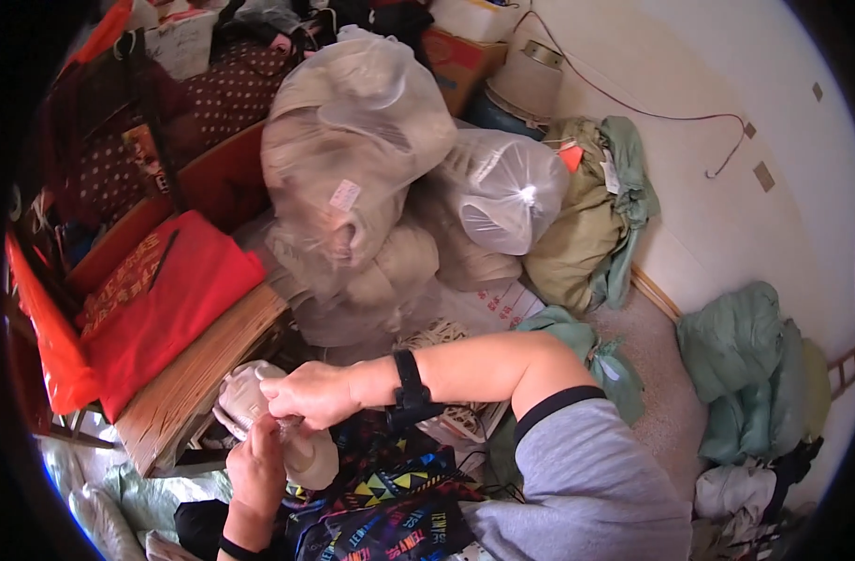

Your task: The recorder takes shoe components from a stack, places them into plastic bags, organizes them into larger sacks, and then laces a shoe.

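A pale beige, soft-looking item (313, 460) with rounded, bulging parts lies over my lap by the wooden board's near end. My right hand (313, 395) reaches across from the right, its fingers closed in a pinch at the middle of the item. Just below, my left hand (256, 467) is raised with thumb and fingers pinched together at the same spot, almost touching the right one. The fingertips hide exactly what they grip there. A patterned dark cloth (399, 510) covers my lap under the item.
A wooden board (198, 369) holds a red bag (184, 280) at left. Large translucent bags (362, 122) of beige pieces are piled ahead. Green sacks (591, 215) lean by the wall, with more green sacks (736, 346) at right. A thin cable (633, 110) runs along the wall.
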### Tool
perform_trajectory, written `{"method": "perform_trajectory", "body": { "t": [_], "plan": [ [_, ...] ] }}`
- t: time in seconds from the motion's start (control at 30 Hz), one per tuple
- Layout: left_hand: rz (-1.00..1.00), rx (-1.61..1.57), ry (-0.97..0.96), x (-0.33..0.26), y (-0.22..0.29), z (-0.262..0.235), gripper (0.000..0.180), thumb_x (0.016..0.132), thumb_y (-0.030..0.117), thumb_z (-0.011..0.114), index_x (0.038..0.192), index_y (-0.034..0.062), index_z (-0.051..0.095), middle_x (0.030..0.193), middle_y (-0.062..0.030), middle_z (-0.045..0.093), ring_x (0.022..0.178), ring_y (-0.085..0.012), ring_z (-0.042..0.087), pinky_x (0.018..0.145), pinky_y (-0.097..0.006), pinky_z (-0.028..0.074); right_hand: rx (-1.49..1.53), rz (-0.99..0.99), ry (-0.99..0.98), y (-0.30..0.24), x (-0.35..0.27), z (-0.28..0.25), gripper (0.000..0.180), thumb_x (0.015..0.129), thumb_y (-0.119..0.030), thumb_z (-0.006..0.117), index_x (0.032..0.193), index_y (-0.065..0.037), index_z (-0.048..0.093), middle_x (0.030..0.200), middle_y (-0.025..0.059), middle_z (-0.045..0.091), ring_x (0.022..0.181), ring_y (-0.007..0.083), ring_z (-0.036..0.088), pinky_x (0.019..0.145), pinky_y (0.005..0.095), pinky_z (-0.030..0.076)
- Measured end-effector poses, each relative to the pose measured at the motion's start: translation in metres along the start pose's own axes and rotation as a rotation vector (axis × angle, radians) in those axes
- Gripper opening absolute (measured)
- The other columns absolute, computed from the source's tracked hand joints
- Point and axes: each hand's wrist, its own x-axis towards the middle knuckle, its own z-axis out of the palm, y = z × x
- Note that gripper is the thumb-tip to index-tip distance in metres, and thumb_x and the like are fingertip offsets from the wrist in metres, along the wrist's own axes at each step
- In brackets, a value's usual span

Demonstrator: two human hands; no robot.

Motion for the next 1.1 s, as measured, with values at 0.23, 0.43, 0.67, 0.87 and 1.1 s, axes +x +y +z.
{"method": "perform_trajectory", "body": {
  "t": [0.23,0.43,0.67,0.87,1.1],
  "plan": [
    [0.058,-0.084,-0.117,0.012,0.002,-0.003,0.013,0.088,0.006,0.056,0.100,0.0066,0.052,0.079,-0.0143,0.064,0.063,-0.0345,0.063,0.054,-0.042,0.049,-0.178,-0.039,0.074,0.003,-0.012,-0.001,0.031,0.060,-0.019,0.079,0.082,-0.006,0.061,0.092,0.0099,0.054,0.087,0.0292,0.059,0.067,0.0414,0.051],
    [0.082,0.084,-0.209,0.015,0.001,-0.010,0.024,0.086,0.011,0.056,0.110,0.0124,0.050,0.078,-0.0134,0.063,0.058,-0.0346,0.062,0.047,-0.045,0.049,-0.271,-0.152,0.021,0.009,-0.004,-0.009,0.030,0.063,-0.027,0.077,0.082,-0.007,0.064,0.092,0.0104,0.058,0.091,0.0299,0.057,0.072,0.0402,0.052],
    [-0.010,-0.095,-0.267,0.021,0.003,-0.011,0.017,0.092,0.011,0.052,0.108,0.0097,0.049,0.084,-0.0135,0.065,0.072,-0.0367,0.065,0.060,-0.043,0.052,-0.166,-0.119,-0.047,0.012,-0.005,-0.017,0.030,0.065,-0.027,0.078,0.085,-0.008,0.065,0.094,0.0099,0.056,0.098,0.0283,0.055,0.080,0.0400,0.049],
    [-0.071,-0.381,-0.404,0.031,-0.013,-0.020,0.011,0.094,0.013,0.049,0.103,0.0072,0.049,0.084,-0.0149,0.061,0.080,-0.0342,0.063,0.069,-0.038,0.050,-0.131,-0.110,-0.173,0.011,0.005,-0.026,0.029,0.066,-0.030,0.078,0.084,-0.011,0.066,0.093,0.0070,0.056,0.098,0.0257,0.054,0.081,0.0386,0.049],
    [-0.031,-0.305,-0.410,0.038,-0.011,-0.024,0.011,0.095,0.013,0.047,0.102,0.0035,0.046,0.087,-0.0181,0.060,0.082,-0.0364,0.062,0.068,-0.041,0.049,-0.067,-0.091,-0.137,0.011,0.007,-0.024,0.029,0.067,-0.028,0.076,0.086,-0.008,0.065,0.092,0.0094,0.056,0.095,0.0286,0.053,0.080,0.0405,0.047]
  ]
}}
